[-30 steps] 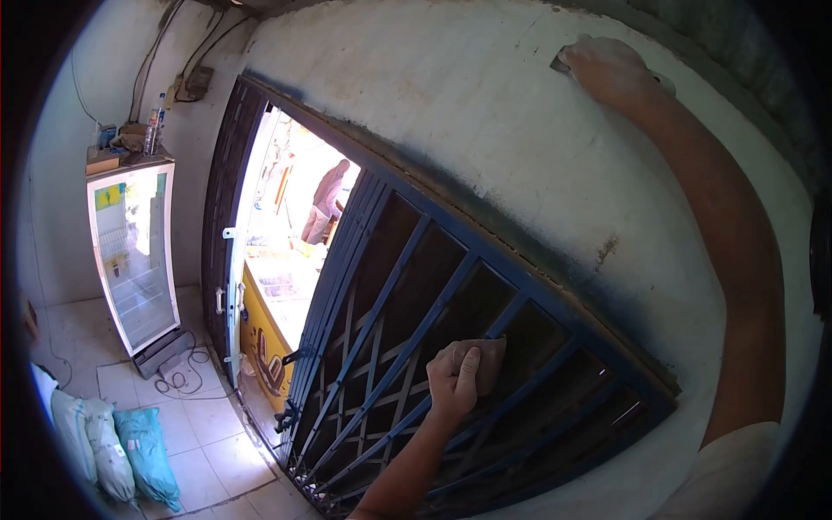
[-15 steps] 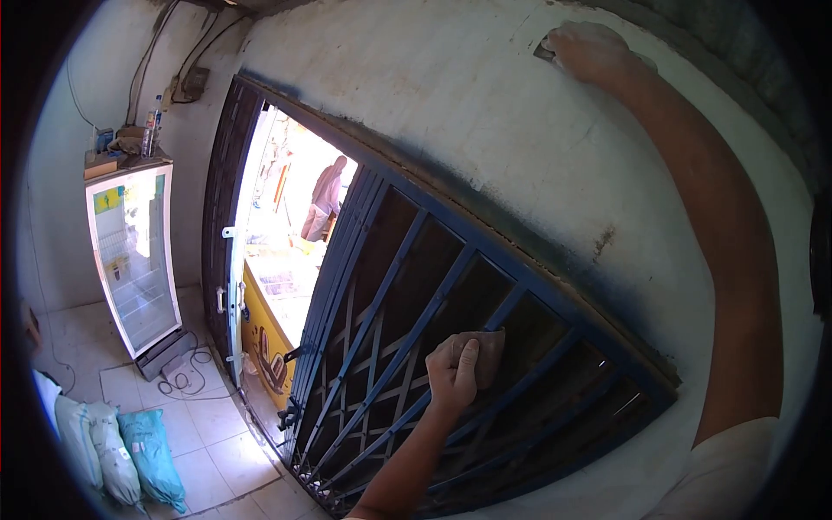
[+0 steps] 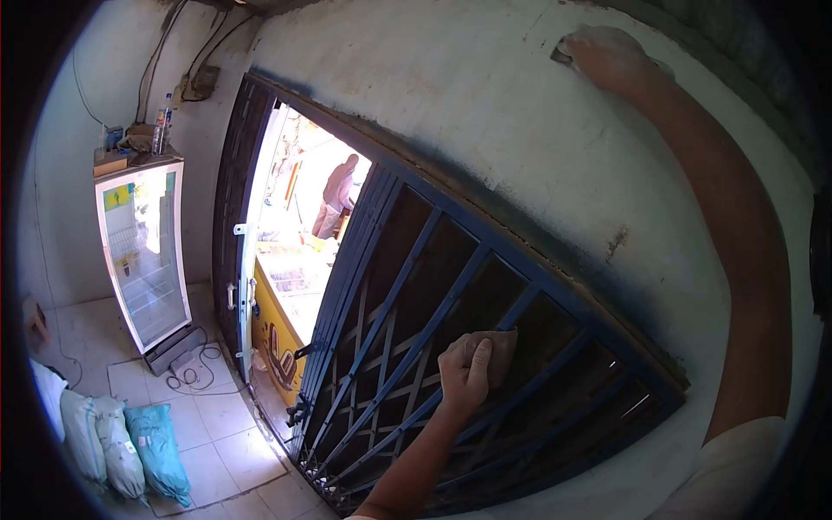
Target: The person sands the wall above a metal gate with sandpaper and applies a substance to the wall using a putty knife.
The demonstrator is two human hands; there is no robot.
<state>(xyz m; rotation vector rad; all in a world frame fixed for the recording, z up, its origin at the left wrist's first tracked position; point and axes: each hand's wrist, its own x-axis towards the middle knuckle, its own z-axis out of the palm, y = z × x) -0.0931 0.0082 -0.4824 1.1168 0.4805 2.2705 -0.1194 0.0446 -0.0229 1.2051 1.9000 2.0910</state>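
Observation:
My right hand [image 3: 611, 59] is raised to the upper part of the pale wall [image 3: 485, 113], its fingers closed round a small dark flat tool [image 3: 563, 54] that lies against the wall. Lower down, my left hand [image 3: 468, 368] grips a thin brownish flat piece [image 3: 503, 357], thumb on top, in front of the folding metal gate [image 3: 407, 338]. Smudges and a dark stain mark the wall above the blue gate frame.
A glass-door fridge [image 3: 143, 251] stands at the left with bottles [image 3: 162, 126] on top. Filled sacks [image 3: 158, 451] and a cable [image 3: 195, 377] lie on the tiled floor. Through the doorway are a yellow counter [image 3: 276, 338] and a person [image 3: 336, 198].
The whole view has shifted slightly, so the scene sits a little further right. Both hands keep their holds, with the right hand still at the upper wall.

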